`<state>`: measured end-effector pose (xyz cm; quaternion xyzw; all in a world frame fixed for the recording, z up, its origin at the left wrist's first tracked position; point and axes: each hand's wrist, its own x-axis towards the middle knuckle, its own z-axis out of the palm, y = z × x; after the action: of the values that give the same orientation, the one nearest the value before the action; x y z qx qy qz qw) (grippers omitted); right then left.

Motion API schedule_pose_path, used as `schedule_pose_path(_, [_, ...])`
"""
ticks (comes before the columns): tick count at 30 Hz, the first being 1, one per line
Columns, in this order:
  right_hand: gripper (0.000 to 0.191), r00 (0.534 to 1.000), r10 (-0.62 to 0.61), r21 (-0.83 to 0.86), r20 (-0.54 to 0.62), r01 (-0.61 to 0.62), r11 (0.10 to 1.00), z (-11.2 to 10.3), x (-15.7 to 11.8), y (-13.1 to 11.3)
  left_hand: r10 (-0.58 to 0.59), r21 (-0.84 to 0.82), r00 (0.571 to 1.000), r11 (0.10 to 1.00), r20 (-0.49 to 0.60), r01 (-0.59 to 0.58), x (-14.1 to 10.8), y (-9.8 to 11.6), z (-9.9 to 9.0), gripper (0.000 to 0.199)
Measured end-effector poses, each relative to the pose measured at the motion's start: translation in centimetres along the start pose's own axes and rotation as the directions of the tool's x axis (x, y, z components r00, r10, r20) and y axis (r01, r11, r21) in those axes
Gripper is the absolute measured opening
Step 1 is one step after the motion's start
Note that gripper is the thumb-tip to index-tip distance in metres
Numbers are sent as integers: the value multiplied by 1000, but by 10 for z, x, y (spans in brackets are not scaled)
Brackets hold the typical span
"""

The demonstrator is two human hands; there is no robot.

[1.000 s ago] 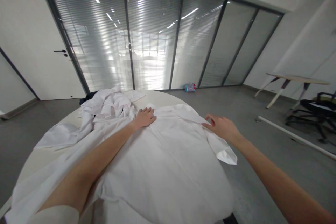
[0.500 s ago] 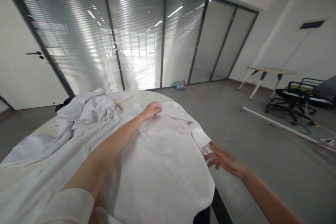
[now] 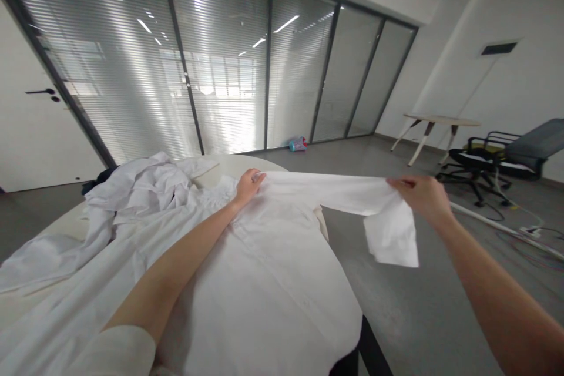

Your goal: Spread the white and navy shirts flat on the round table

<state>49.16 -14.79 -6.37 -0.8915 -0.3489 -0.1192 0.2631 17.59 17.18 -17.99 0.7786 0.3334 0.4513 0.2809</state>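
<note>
A white shirt (image 3: 273, 270) lies spread over the round table (image 3: 229, 163), its hem hanging past the near right edge. My left hand (image 3: 249, 187) is closed on the shirt's cloth at the shoulder. Out to the right, my right hand (image 3: 418, 192) pinches the sleeve (image 3: 339, 191) and holds it stretched straight in the air beyond the table's edge. The cuff end hangs down below my right fingers. More crumpled white cloth (image 3: 145, 188) is heaped on the table's left side.
A chair (image 3: 497, 153) and a small wooden-topped table (image 3: 440, 120) stand at the right. A white pole (image 3: 484, 220) and cables lie on the floor. A blue and red bundle (image 3: 298, 144) sits by the glass partition (image 3: 233, 70).
My right hand has risen and moved outward, lifting the sleeve off the table edge and pulling it taut. My left hand has stayed nearly in place at the shoulder.
</note>
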Motion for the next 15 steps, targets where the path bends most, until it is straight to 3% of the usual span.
schedule_pose_path(4, [31,976,-25,-15,-217,22,1000,-39,50,-42,44,10,991,999,-126,-43,0,14,0,32])
schedule_pose_path(7, [24,991,-18,-29,-131,14,999,-37,87,-63,167,86,985,983,-40,-163,-13,22,3,63])
schedule_pose_path(9, [24,997,76,-84,-1,-76,994,-18,106,-71,265,224,954,930,139,-291,-30,29,7,70])
schedule_pose_path(11, [22,979,183,-144,86,-169,975,11,117,-75,315,337,892,842,326,-421,-49,37,13,70])
schedule_pose_path(13, [24,959,256,-173,118,-234,957,43,120,-78,300,379,836,785,460,-490,-67,44,20,76])
schedule_pose_path(15, [31,946,294,-175,134,-269,947,75,119,-79,220,372,791,790,571,-488,-77,51,23,84])
